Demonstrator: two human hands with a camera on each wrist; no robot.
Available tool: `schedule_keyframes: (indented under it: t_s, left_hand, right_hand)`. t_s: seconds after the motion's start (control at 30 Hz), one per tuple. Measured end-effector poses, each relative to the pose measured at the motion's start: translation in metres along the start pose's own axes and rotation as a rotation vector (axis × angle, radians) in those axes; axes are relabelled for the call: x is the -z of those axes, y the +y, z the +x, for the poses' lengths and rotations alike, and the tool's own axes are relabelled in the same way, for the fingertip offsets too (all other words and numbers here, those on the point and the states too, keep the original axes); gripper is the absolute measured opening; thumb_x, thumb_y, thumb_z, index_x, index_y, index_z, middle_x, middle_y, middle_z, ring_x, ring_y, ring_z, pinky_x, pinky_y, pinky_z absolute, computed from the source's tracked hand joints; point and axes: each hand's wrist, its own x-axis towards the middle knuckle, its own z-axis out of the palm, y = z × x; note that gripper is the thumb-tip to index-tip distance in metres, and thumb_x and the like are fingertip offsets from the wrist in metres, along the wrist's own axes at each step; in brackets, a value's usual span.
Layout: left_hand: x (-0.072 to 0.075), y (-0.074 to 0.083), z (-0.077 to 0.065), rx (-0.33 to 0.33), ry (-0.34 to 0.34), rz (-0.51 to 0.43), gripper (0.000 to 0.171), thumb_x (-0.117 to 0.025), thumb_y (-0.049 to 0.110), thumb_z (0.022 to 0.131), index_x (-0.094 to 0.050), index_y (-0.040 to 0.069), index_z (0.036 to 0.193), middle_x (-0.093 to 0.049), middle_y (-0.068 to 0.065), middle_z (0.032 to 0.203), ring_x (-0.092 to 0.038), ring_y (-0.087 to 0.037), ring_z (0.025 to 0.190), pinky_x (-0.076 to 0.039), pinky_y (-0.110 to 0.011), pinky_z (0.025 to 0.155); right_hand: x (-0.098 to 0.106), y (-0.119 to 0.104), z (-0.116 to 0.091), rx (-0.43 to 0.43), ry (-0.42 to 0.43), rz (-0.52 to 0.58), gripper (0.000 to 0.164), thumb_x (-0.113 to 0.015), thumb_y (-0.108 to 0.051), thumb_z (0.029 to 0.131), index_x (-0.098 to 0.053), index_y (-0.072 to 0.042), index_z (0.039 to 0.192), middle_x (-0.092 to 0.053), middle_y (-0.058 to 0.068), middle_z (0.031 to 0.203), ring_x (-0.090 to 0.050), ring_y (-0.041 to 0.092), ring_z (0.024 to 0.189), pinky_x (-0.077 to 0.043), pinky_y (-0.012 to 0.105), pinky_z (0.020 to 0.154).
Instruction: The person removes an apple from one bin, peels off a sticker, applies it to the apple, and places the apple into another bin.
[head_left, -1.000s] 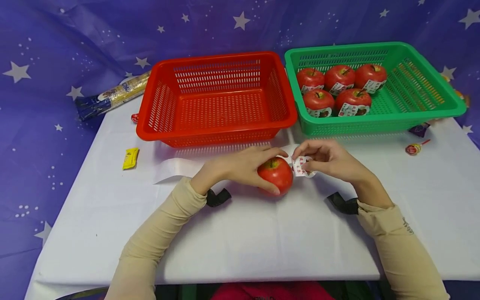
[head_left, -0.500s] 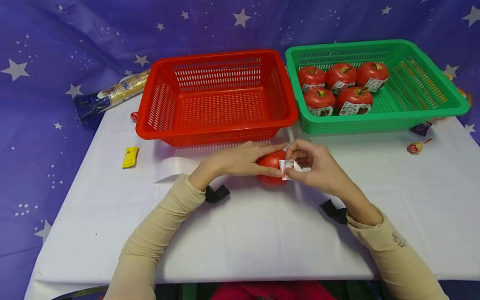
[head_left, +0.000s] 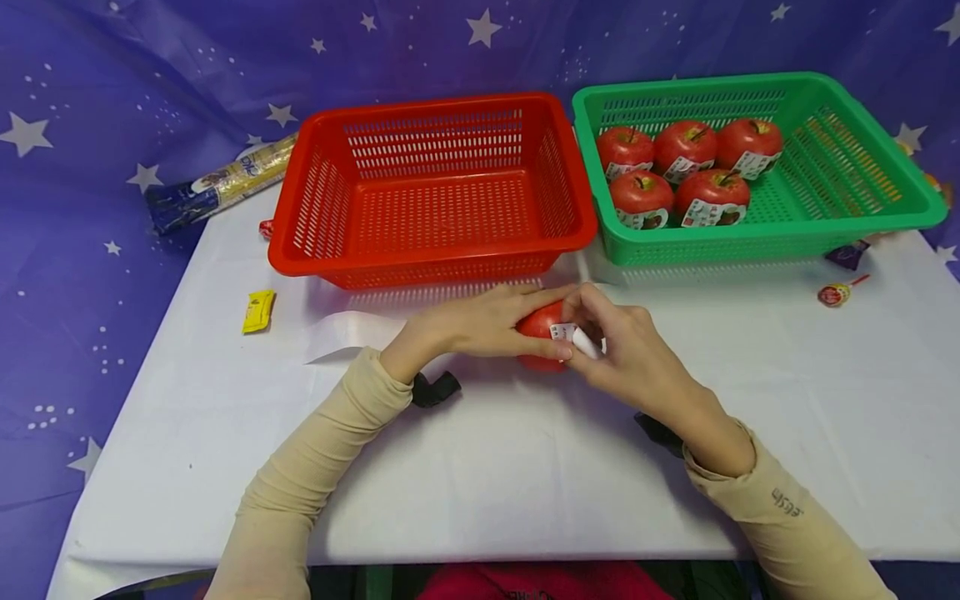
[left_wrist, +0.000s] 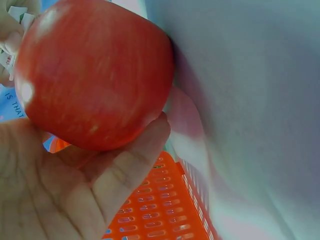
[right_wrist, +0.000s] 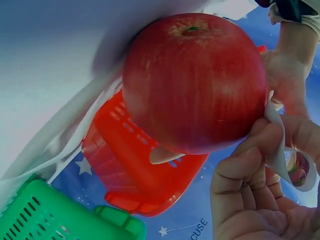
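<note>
A red apple (head_left: pixel 537 323) stands on the table in front of the baskets. My left hand (head_left: pixel 476 325) holds it from the left, thumb and fingers spread round its sides. Against its right side, my right hand (head_left: pixel 645 358) pinches a white printed sticker (head_left: pixel 564 332). One end of the sticker meets the apple's skin, while the rest curls away. In the right wrist view the sticker's loop (right_wrist: pixel 278 150) hangs between thumb and fingers. The left wrist view shows the apple's bare red side (left_wrist: pixel 95 75) and the left thumb under it.
A red basket (head_left: pixel 442 265) stands behind the hands. Right of it, a green basket (head_left: pixel 780 233) holds several labelled apples (head_left: pixel 712 198). A white paper strip (head_left: pixel 348 329), yellow packet (head_left: pixel 258 312), lollipop (head_left: pixel 834 294) and pasta pack (head_left: pixel 225 185) lie around.
My right hand has moved left and brought the sticker from beside the apple onto its right side. My left hand keeps its hold; the apple has shifted slightly away from me.
</note>
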Motion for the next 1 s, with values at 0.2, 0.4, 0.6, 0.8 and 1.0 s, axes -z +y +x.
schedule_keyframes:
  t_s: [0.2, 0.4, 0.6, 0.8, 1.0]
  left_hand:
    - [0.0, 0.0, 0.002, -0.005, -0.002, 0.013, 0.063, -0.041, 0.057, 0.097, -0.026, 0.031, 0.152, -0.04, -0.005, 0.149, -0.037, -0.021, 0.137, -0.031, -0.039, 0.114]
    - [0.001, 0.0, 0.003, -0.006, -0.022, -0.016, 0.063, -0.042, 0.057, 0.097, -0.028, 0.03, 0.152, -0.034, -0.005, 0.154, -0.03, -0.023, 0.143, -0.024, -0.041, 0.118]
    - [0.0, -0.002, 0.004, -0.011, -0.018, -0.053, 0.059, -0.047, 0.053, 0.096, -0.032, 0.032, 0.15, -0.037, -0.002, 0.152, -0.031, -0.021, 0.142, -0.026, -0.041, 0.117]
    - [-0.007, 0.001, 0.005, 0.002, 0.001, -0.031, 0.067, -0.054, 0.059, 0.089, -0.034, 0.032, 0.147, -0.048, 0.001, 0.131, -0.044, -0.019, 0.122, -0.042, -0.035, 0.099]
    - [-0.007, -0.002, 0.007, -0.026, 0.009, -0.073, 0.058, -0.055, 0.051, 0.093, -0.037, 0.03, 0.144, -0.05, 0.002, 0.129, -0.046, -0.017, 0.12, -0.041, -0.035, 0.101]
  right_hand:
    - [0.001, -0.005, -0.001, -0.012, 0.004, -0.067, 0.028, -0.072, 0.0, 0.073, -0.051, -0.008, 0.09, -0.053, -0.005, 0.06, -0.042, 0.003, 0.053, -0.036, 0.019, 0.048]
    - [0.007, -0.005, -0.002, -0.068, -0.074, -0.153, 0.029, -0.07, -0.007, 0.075, -0.048, -0.007, 0.095, -0.048, -0.004, 0.054, -0.038, 0.004, 0.048, -0.033, 0.02, 0.047]
    - [0.017, 0.006, -0.002, -0.13, -0.138, -0.077, 0.022, -0.067, 0.0, 0.075, -0.053, -0.009, 0.089, -0.06, -0.008, 0.058, -0.047, 0.001, 0.051, -0.038, 0.021, 0.051]
    - [0.017, 0.011, -0.001, -0.133, -0.202, -0.057, 0.019, -0.064, -0.001, 0.077, -0.053, -0.012, 0.088, -0.042, -0.009, 0.053, -0.034, 0.002, 0.048, -0.03, 0.02, 0.046]
    - [0.03, 0.012, 0.0, -0.211, -0.322, 0.046, 0.02, -0.063, 0.0, 0.084, -0.053, -0.012, 0.096, -0.063, -0.004, 0.067, -0.046, 0.006, 0.051, -0.038, 0.022, 0.048]
